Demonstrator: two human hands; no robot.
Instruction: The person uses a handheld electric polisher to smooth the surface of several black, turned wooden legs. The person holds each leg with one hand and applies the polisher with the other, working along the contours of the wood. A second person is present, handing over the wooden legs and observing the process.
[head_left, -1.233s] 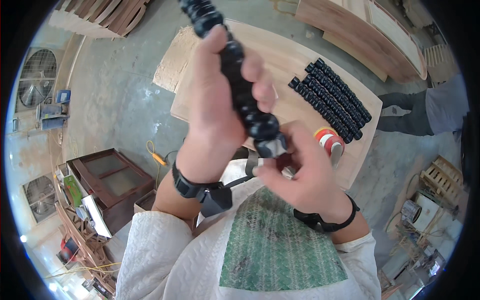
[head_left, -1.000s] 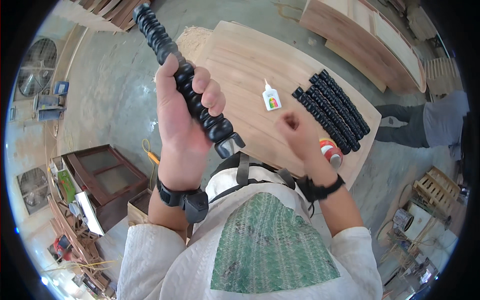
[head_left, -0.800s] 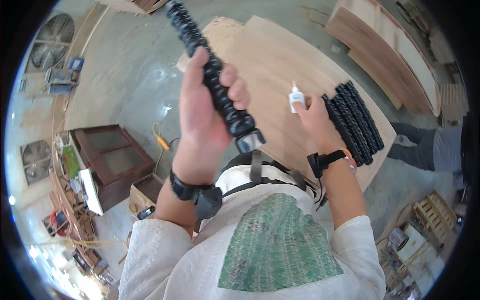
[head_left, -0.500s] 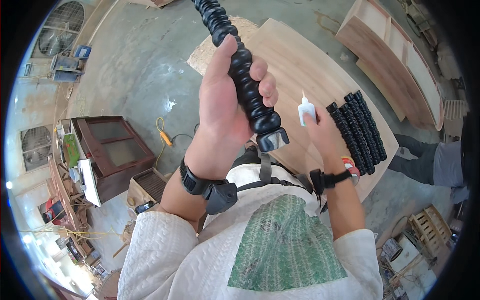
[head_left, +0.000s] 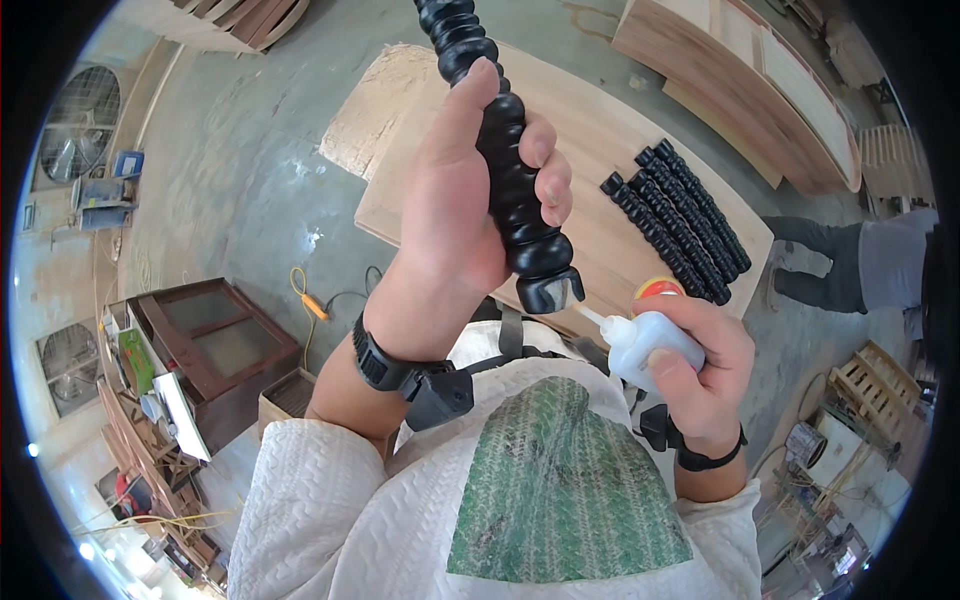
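We've got the rod [head_left: 520, 205] gripped in our left hand [head_left: 450, 205], the bottle [head_left: 640, 343] in our right hand [head_left: 712, 362], nozzle [head_left: 590, 314] perhaps touching the rod.

- Wears a loose white top [head_left: 390, 530], knit-textured, with a cable-like pattern.
- Ends in wide short sleeves [head_left: 295, 490], also white and patterned.
- Bears a large green panel [head_left: 570, 490] on the front, four-sided, streaked with pale lines and mottled with dark blotches.
- Has a thin black strap [head_left: 545, 354] across the lower top, plus a wider dark grey strap [head_left: 511, 330] crossing it.
- Carries a ridged black wristband [head_left: 375, 360] on the left, with a chunky black module [head_left: 440, 396].
- Carries a plain black band [head_left: 712, 458] on the right, with a smaller black box [head_left: 656, 428].
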